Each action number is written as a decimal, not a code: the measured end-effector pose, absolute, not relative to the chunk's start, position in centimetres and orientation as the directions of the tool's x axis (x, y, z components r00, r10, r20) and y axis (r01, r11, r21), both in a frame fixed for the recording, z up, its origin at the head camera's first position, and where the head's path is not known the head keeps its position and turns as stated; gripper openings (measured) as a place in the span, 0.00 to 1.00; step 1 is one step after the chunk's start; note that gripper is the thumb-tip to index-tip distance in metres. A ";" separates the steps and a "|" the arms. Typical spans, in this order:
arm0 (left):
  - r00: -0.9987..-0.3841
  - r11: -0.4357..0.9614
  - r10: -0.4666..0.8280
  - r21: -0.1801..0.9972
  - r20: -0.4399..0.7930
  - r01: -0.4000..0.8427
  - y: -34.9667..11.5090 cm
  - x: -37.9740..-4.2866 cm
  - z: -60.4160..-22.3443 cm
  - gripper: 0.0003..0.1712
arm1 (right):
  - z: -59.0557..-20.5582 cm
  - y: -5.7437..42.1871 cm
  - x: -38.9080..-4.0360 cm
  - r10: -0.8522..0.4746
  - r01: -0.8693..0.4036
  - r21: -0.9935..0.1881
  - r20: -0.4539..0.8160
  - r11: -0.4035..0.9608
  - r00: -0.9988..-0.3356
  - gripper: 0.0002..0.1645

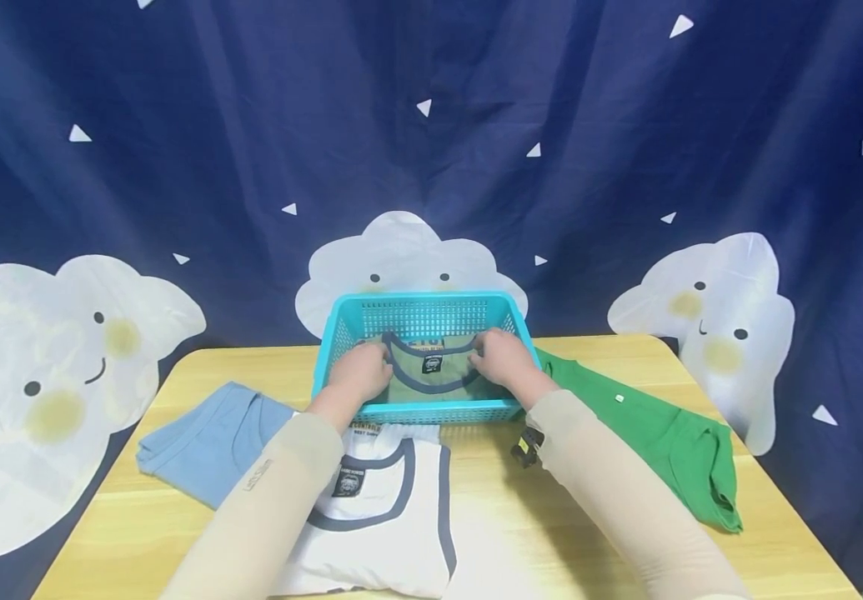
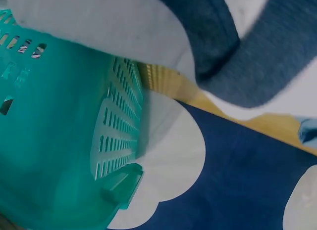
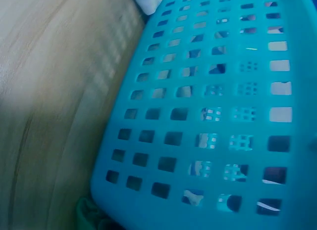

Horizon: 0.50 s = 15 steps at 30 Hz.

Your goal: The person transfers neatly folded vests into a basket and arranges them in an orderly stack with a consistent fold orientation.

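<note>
An olive-green tank top (image 1: 410,393) with navy trim and a black neck label lies folded inside a turquoise plastic basket (image 1: 439,412). At the neckline's left side, my left hand (image 1: 360,372) pinches the cloth with curled fingers. My right hand (image 1: 506,358) grips the opposite side of the neckline, its fingertips partly hidden by the cloth. Both forearms reach over the basket's front rim. Neither wrist view shows a hand; the left one holds the basket's slotted wall (image 2: 119,126), the right one its perforated side (image 3: 198,104).
A folded white tank top (image 1: 382,554) with navy trim lies in front of the basket. To its left is a folded blue garment (image 1: 209,442); to the right a green garment (image 1: 652,437). The wooden table (image 1: 506,533) backs onto a navy curtain (image 1: 431,167) with clouds.
</note>
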<state>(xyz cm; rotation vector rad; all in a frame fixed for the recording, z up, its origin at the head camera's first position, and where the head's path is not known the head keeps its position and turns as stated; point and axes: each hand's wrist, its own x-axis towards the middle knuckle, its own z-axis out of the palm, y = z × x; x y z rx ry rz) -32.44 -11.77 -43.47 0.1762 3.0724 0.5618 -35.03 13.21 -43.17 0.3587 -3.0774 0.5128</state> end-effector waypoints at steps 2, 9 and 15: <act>-0.993 0.933 0.119 0.339 0.023 0.119 -11.8 -32.2 -43.4 0.18 | -42.9 13.3 -34.8 -0.215 -0.219 -0.323 0.049 0.921 -0.975 0.22; -0.982 0.938 0.170 0.290 0.087 0.188 -11.8 -31.3 -43.1 0.19 | -41.8 13.6 -33.6 -0.166 -0.189 -0.319 0.098 0.929 -0.981 0.18; -0.972 0.949 0.206 0.219 0.115 0.227 -11.9 -30.1 -42.8 0.23 | -41.1 13.2 -32.3 -0.180 -0.208 -0.335 0.113 0.919 -0.977 0.18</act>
